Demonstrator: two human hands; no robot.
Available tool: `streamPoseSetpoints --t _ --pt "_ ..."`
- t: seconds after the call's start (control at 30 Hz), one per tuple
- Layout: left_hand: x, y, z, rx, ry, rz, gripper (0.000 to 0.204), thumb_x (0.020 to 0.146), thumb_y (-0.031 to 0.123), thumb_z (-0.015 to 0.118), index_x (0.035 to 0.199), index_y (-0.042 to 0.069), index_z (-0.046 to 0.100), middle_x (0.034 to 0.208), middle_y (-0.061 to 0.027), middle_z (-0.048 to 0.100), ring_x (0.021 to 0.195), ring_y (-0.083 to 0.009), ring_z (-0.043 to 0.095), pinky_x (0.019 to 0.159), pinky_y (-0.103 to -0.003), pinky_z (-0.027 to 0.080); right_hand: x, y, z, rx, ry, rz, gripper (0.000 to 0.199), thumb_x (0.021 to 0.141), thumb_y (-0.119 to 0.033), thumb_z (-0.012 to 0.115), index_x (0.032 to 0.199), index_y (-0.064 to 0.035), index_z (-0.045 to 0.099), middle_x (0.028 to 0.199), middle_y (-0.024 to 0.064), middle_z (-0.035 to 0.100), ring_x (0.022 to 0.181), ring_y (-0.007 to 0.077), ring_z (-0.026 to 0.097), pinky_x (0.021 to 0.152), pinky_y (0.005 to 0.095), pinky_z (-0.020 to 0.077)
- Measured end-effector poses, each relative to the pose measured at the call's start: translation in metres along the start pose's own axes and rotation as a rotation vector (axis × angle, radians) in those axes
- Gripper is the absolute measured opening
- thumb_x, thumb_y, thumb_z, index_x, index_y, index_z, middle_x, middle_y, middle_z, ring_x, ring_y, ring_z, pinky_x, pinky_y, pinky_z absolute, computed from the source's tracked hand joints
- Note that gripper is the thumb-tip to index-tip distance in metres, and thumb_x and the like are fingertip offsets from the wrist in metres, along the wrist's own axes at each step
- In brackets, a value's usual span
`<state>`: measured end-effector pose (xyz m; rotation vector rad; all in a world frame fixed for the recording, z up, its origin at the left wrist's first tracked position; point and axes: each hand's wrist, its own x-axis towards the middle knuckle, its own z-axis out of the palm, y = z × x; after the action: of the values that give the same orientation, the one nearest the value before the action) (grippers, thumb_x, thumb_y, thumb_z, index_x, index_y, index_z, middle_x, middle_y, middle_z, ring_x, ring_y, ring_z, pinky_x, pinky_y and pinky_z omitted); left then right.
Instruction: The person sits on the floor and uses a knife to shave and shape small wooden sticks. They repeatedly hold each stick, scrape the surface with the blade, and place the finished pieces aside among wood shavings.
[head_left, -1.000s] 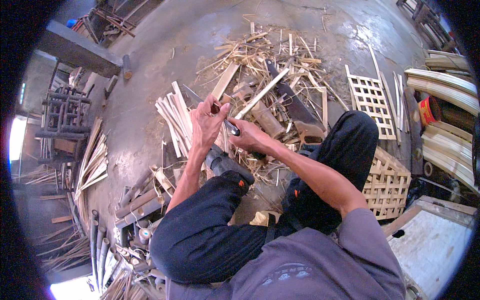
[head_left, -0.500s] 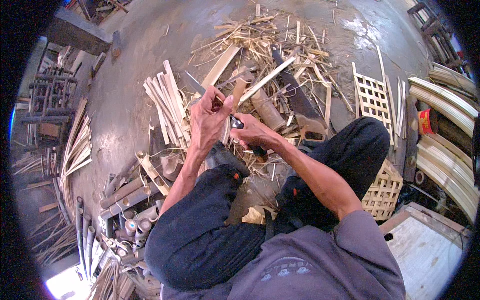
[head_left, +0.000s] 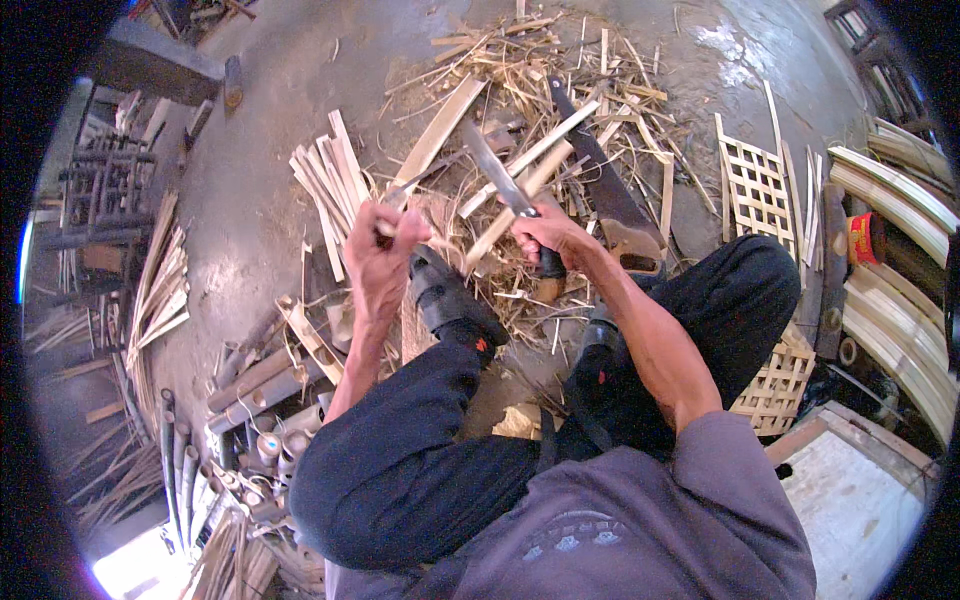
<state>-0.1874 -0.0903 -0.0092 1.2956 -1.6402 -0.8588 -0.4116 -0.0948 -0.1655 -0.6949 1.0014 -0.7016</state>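
My right hand (head_left: 550, 240) is wrapped round the black handle of a knife (head_left: 497, 172), its steel blade angled up and to the left over the bamboo scraps. My left hand (head_left: 378, 250) is closed, raised to the left of the knife and apart from it. Its fingers are slightly blurred, and what they hold, if anything, cannot be made out. Behind the left hand fan out several pale bamboo strips (head_left: 330, 175). Beyond the right hand lies a hand saw (head_left: 592, 165) with a wooden handle, amid a pile of shavings (head_left: 505, 65).
Woven bamboo lattices (head_left: 755, 190) lie on the right, beside bundles of long strips (head_left: 890, 195) and a red container (head_left: 862, 240). A framed white board (head_left: 855, 500) is at the lower right. Bamboo tubes (head_left: 262, 395) are heaped at the lower left, near more thin strips (head_left: 160, 290).
My hands have moved apart, left hand leftward, right hand rightward and slightly up. The knife blade, earlier passing by the left hand's fingers, is now clear of them and points more steeply away.
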Motion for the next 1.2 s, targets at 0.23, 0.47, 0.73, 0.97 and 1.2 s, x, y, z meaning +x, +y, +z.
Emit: streamPoseSetpoints --t 0.23,0.47,0.73,0.97,1.2 --pt "0.007 -0.006 0.001 -0.135 0.000 -0.055 0.021 0.085 0.014 0.071 0.093 0.002 0.056 0.072 0.0006 0.053 0.063 -0.0067 0.050 0.056 -0.021 0.042 -0.007 -0.026 0.059 -0.117 -0.118 -0.123 0.047 0.081 -0.012 0.057 0.126 -0.0051 0.045 0.061 -0.0033 0.050 0.047 0.0059 0.047 0.043 0.0230 0.0416" --pt "0.014 -0.007 -0.005 -0.076 0.050 -0.042 0.048 0.075 0.022 0.082 0.114 0.001 0.063 0.060 0.0103 0.040 0.054 -0.0010 0.036 0.047 -0.019 0.026 -0.021 0.018 0.119 -0.809 0.000 -0.090 0.022 0.079 -0.021 0.058 0.084 0.0004 0.062 0.054 0.0056 0.057 0.045 0.0167 0.056 0.045 0.0316 0.0469" --pt "0.011 -0.012 -0.033 -0.122 0.117 -0.080 0.029 0.075 0.025 0.082 0.089 0.002 0.071 0.058 0.0080 0.044 0.054 -0.0027 0.038 0.046 -0.022 0.027 -0.017 0.040 0.148 -0.814 0.087 -0.079 0.035 0.077 -0.033 0.061 0.061 -0.0007 0.060 0.055 0.0165 0.058 0.052 0.0252 0.060 0.050 0.0411 0.0454" --pt "0.008 -0.011 -0.036 0.027 0.266 -0.072 0.034 0.077 0.033 0.079 0.079 0.001 0.069 0.060 0.0033 0.054 0.057 -0.0042 0.044 0.051 -0.022 0.036 0.002 0.128 0.136 -0.930 0.100 -0.133 0.034 0.084 -0.024 0.057 0.059 -0.0005 0.056 0.051 0.0070 0.053 0.041 0.0155 0.051 0.042 0.0350 0.0431" --pt "0.038 -0.044 -0.047 -0.066 0.298 -0.138 0.037 0.079 0.037 0.077 0.074 0.003 0.064 0.060 0.0021 0.053 0.055 -0.0071 0.046 0.051 -0.025 0.039 0.006 0.088 0.143 -0.885 0.012 0.141 0.029 0.077 -0.024 0.060 0.068 0.0032 0.062 0.058 0.0172 0.061 0.050 0.0294 0.063 0.054 0.0405 0.0515"
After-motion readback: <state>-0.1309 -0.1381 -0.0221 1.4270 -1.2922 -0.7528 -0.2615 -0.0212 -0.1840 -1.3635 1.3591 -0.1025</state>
